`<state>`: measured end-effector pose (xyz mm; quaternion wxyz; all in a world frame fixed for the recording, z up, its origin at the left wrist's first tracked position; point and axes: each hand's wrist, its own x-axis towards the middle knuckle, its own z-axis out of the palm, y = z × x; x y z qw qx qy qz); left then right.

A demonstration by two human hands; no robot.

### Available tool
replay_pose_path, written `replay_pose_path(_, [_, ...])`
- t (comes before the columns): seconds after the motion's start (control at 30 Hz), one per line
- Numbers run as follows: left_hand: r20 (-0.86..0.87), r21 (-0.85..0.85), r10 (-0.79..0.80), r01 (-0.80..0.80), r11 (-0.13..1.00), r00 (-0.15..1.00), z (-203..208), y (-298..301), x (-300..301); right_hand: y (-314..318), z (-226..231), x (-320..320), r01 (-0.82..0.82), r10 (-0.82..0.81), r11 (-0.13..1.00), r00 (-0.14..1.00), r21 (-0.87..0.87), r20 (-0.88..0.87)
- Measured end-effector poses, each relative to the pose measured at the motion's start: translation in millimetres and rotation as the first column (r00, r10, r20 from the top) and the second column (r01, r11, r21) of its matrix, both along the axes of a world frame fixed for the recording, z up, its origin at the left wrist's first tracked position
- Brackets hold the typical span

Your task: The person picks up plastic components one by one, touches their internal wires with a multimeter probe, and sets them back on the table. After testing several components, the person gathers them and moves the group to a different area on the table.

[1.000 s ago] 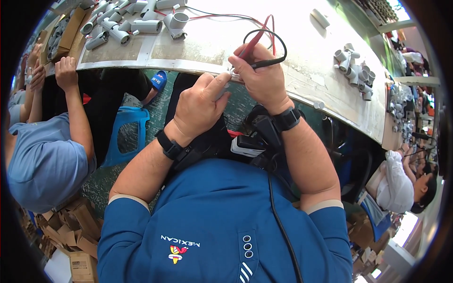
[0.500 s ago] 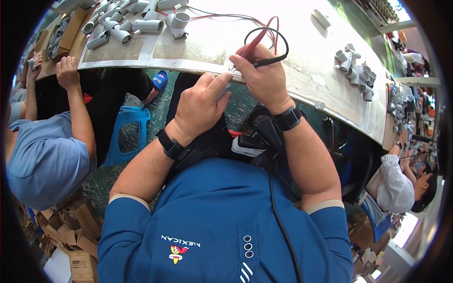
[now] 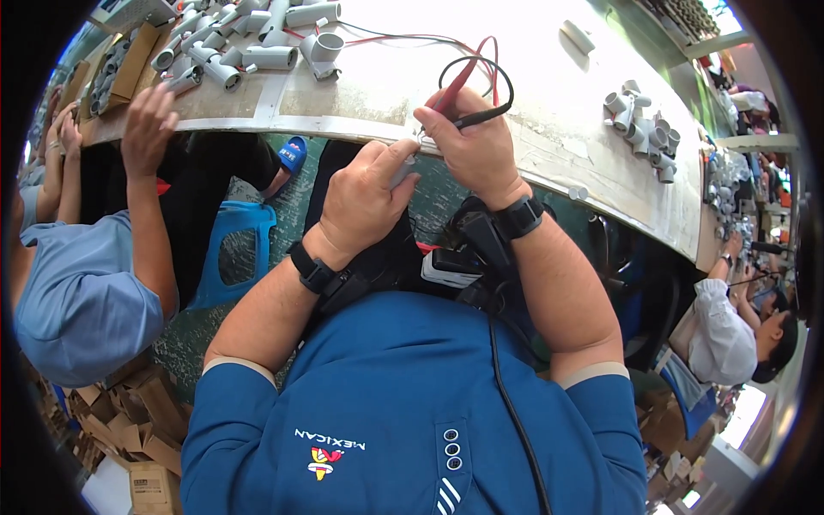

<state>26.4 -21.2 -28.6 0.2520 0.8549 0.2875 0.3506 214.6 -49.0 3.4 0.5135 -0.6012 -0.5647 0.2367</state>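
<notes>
At the table's near edge, my left hand (image 3: pixel 367 190) is closed around a small grey part (image 3: pixel 401 174), mostly covered by the fingers. My right hand (image 3: pixel 476 146) pinches a pair of test probes, one a red probe (image 3: pixel 456 91) and one a black probe (image 3: pixel 483 114). Their tips point down at the end of the grey part; whether they touch it is too small to tell. From the probes a black lead (image 3: pixel 512 81) loops up and a red lead (image 3: pixel 496 60) runs back across the white table (image 3: pixel 386 86).
Many grey pipe-like fittings (image 3: pixel 270 57) lie in a heap at the far left, beside a cardboard box (image 3: pixel 129 64). A smaller cluster of grey fittings (image 3: pixel 650 133) and a lone cylinder (image 3: pixel 578 37) lie to the right. A co-worker (image 3: pixel 90 292) sits at left near a blue stool (image 3: pixel 236 253).
The co-worker's hand at left has lifted off the table edge and moved right, blurred. My hands have barely shifted and keep the same hold; the view has tilted slightly.
</notes>
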Motion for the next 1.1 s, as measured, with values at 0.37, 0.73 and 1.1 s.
replay_pose_path(0.37, [-0.113,-0.020,-0.027,0.025,1.000,0.993,8.5,-14.4,-0.4,-16.0,1.7,2.3,0.012,-0.014,1.000,0.994,-0.019,-0.107])
replay_pose_path(0.73, [-0.088,0.062,0.001,0.005,0.998,0.996,5.7,-5.3,-1.1,-5.0,2.4,2.3,-0.025,0.024,1.000,0.992,0.001,-0.125])
replay_pose_path(1.1, [-0.096,0.057,-0.001,0.006,0.998,0.995,5.7,-8.7,-0.2,-8.9,1.7,8.0,-0.085,0.074,0.996,0.968,-0.036,-0.240])
